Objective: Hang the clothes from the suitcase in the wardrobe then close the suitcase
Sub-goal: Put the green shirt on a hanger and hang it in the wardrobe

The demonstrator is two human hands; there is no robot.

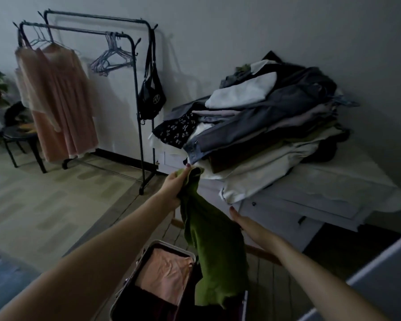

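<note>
Dim room, wooden floor (44,205), pale wall behind. On the floor below me lies 1 open suitcase (125,295); inside it I see 1 peach garment (164,272) over something dark, its nature unclear. My left hand (175,187) grips the top edge of 1 green garment (213,246), held up so that it hangs over the suitcase. My right hand (240,220) reaches out beside the green cloth with fingers straight, holding nothing. 1 black clothes rack (134,93) with 2 rails stands by the wall, carrying peach dresses (58,100), a bunch of bare hangers (112,56) and 1 black bag (152,96). To the right, 1 white cabinet (287,218) bears a pile of folded clothes (264,126).
</note>
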